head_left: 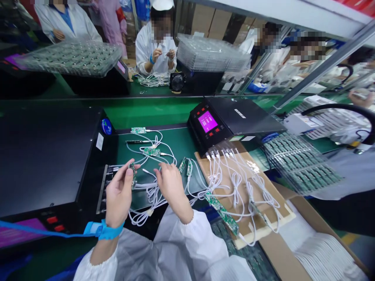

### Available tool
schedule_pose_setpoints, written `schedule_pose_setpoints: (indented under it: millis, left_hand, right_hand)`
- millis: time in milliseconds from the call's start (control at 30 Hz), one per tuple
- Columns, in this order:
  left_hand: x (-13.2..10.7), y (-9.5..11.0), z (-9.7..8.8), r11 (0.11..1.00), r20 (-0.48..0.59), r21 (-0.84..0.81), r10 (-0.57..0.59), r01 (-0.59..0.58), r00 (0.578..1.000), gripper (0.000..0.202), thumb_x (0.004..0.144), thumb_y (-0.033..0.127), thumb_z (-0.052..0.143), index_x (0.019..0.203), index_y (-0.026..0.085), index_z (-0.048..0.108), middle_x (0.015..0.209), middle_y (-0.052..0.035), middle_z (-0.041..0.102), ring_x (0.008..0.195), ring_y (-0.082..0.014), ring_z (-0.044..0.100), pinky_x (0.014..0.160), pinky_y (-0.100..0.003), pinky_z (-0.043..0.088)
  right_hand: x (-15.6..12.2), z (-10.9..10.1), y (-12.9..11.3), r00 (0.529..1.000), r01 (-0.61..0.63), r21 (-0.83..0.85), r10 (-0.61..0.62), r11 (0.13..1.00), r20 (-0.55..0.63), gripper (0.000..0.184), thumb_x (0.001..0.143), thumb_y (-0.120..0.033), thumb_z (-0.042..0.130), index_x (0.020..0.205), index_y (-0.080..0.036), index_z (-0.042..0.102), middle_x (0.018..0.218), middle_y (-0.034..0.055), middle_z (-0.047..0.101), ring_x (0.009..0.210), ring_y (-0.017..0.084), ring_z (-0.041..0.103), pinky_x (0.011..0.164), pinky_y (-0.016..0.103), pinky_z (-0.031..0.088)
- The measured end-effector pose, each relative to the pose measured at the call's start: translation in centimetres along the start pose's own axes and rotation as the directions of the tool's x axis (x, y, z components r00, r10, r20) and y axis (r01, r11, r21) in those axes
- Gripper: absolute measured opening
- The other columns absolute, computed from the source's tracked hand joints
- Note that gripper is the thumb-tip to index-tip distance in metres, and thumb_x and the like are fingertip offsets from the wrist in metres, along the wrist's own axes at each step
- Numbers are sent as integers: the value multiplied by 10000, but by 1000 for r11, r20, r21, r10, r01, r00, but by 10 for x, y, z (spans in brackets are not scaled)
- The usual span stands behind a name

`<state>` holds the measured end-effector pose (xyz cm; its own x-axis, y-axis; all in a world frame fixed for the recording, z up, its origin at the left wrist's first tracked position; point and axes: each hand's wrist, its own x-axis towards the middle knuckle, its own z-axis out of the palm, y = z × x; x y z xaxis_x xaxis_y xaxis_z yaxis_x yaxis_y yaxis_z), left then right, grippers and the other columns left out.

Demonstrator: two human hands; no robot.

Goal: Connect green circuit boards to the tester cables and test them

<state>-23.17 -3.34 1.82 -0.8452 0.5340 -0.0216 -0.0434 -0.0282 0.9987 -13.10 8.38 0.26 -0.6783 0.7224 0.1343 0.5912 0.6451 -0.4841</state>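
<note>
My left hand (119,195), with a blue wrist strap (109,230), grips a small green circuit board (133,175) upright between thumb and fingers. To its right, my right hand (172,189) has its fingers curled down at a white cable (150,174), whose plug end points left toward the board; the exact grip is partly hidden. Beyond my hands lie more boards wired to white cables, among them one green board (151,152) and another farther back (138,130). Two small boards (189,168) rest just right of my right hand.
Black testers stand left (49,156) and right (234,121), the right one with a lit purple screen (208,121). Cables hang over a brown board (263,187). A clear tray of circuit boards (304,164) sits at right, above an open carton (307,234). Co-workers sit opposite.
</note>
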Motion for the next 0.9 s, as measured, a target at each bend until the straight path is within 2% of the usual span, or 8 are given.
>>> schedule_pose_setpoints:
  millis: [100,233,367,500,567,667,767,900]
  left_hand:
    - [-3,5,2,998,-11,19,65,-64,998,556,910,587,722,1340,236,715,1214,-107,761,1212,-271,680,997,-335,539]
    - [-3,7,2,995,-20,-11,102,-102,995,540,909,567,734,1337,238,709,1251,-113,748,1249,-278,670,1047,-347,528]
    - [-2,8,1,988,-48,-88,126,-129,991,555,913,543,741,1375,243,668,1274,-121,736,1262,-274,671,1089,-360,512]
    - [-1,11,3,979,-64,-128,150,-157,987,556,926,528,733,1400,251,644,1319,-122,720,1291,-262,655,1082,-331,518]
    - [1,15,4,970,-88,-173,158,-171,983,533,932,526,726,1378,243,651,1321,-123,720,1316,-268,641,1080,-336,527]
    - [4,19,7,945,-117,-259,176,-202,977,510,937,519,725,1348,225,653,1273,-129,739,1330,-278,635,1070,-360,543]
    - [8,21,10,933,-105,-300,178,-202,978,507,939,527,719,1344,231,644,1267,-132,740,1322,-280,641,1057,-375,551]
    - [9,20,12,933,-79,-315,158,-175,984,513,938,543,714,1345,241,638,1307,-135,724,1315,-280,641,1078,-389,536]
  right_hand:
    - [-3,12,-12,996,-25,-79,32,997,79,243,1012,-259,624,1189,-102,679,1046,197,729,1047,356,643,935,481,507]
    - [3,21,-21,996,-74,-92,79,993,52,244,972,-172,644,1202,-93,666,1080,211,711,1069,354,635,970,489,491]
    - [8,22,-24,993,-51,-94,60,994,97,240,963,-140,618,1187,-78,676,1084,221,713,1083,355,628,969,480,491]
    - [5,22,-21,999,31,128,-37,991,39,190,982,-157,602,1140,-154,708,1018,131,743,1033,306,634,934,437,500]
    - [-1,19,-17,998,40,369,-23,928,-50,132,980,-210,638,1079,-186,723,978,80,747,974,257,649,914,394,507]
    - [-15,12,-10,990,10,700,92,714,-107,133,966,-294,667,1019,-197,740,931,38,752,866,187,669,839,322,524]
    - [-25,7,-7,985,-48,835,163,549,-50,195,926,-371,707,990,-197,767,901,33,765,821,169,669,801,298,537]
    - [-27,4,-6,992,-80,897,121,434,30,223,879,-396,748,971,-199,799,905,43,787,804,170,683,793,303,556]
